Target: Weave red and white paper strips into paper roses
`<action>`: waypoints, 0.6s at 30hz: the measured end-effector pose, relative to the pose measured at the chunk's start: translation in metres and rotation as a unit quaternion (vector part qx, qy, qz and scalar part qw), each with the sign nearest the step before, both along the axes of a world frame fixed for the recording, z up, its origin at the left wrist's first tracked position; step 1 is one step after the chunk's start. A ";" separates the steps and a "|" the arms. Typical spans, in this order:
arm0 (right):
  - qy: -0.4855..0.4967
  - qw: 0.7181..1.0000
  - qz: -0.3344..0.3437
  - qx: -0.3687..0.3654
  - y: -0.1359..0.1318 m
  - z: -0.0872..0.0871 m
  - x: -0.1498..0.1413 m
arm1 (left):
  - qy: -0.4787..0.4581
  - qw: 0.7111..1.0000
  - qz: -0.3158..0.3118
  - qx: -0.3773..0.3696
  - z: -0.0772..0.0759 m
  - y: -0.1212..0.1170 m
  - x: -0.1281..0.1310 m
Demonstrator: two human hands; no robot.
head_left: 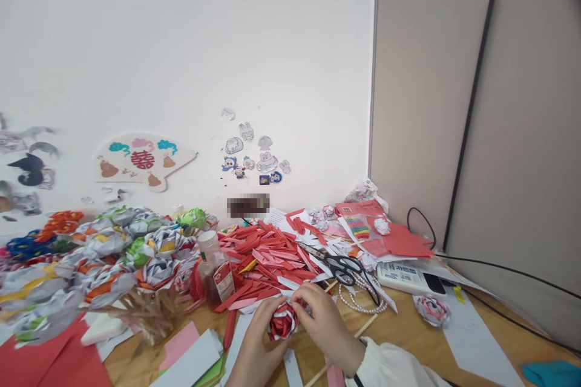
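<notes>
A red and white paper rose [282,321] is held at the front middle of the table. My left hand [256,338] curls around its left side, with thumb and fingers on it. From the right, my right hand [320,320] pinches a white paper piece [290,301] at the top of the rose; its fingertips are pressed together. Just behind my hands lies a heap of folded red and pink paper strips [267,254]. A bottle of reddish-brown liquid [213,278] stands to the left of them.
Black-handled scissors [342,269] and a bead string [358,302] lie right of my hands. Several paper flowers on sticks [154,275] crowd the left. A white device [403,278], a pink-white paper flower [431,309] and a black cable [499,269] are at right. The wall [204,42] rises behind.
</notes>
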State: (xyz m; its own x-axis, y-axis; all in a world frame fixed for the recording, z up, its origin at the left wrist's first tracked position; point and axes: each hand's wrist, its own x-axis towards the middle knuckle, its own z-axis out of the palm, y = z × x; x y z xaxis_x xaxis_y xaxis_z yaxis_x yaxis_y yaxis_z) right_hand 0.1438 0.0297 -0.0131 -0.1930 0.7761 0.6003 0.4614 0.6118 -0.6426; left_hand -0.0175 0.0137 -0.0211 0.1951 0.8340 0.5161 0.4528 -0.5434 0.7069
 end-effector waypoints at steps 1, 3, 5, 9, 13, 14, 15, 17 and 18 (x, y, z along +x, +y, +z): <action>0.002 1.000 0.002 -0.003 0.000 -0.001 0.000 | 0.002 1.000 -0.001 -0.001 0.000 0.000 0.000; 0.010 1.000 0.005 -0.013 0.001 -0.002 0.000 | 0.006 1.000 -0.007 -0.006 0.000 0.000 0.000; 0.015 1.000 0.000 -0.019 0.001 -0.002 0.000 | 0.008 1.000 -0.009 -0.011 0.000 -0.001 0.001; 0.003 1.000 -0.007 -0.014 0.000 -0.003 0.000 | 0.011 1.000 -0.002 -0.017 0.001 -0.002 0.001; 0.000 1.000 -0.009 0.000 0.001 -0.003 0.000 | 0.017 1.000 -0.002 -0.019 0.000 -0.002 0.001; 0.001 1.000 -0.013 0.004 0.001 -0.003 0.000 | 0.018 1.000 -0.003 -0.019 -0.001 -0.002 0.001; 0.003 1.000 -0.018 0.007 0.001 -0.003 0.000 | 0.019 1.000 -0.003 -0.018 -0.002 -0.001 0.001; 0.005 1.000 -0.023 0.010 0.002 -0.003 -0.001 | 0.020 1.000 -0.003 -0.015 -0.004 0.000 0.000; 0.006 1.000 -0.022 0.010 0.002 -0.003 -0.001 | 0.020 1.000 -0.003 -0.014 -0.005 0.001 0.000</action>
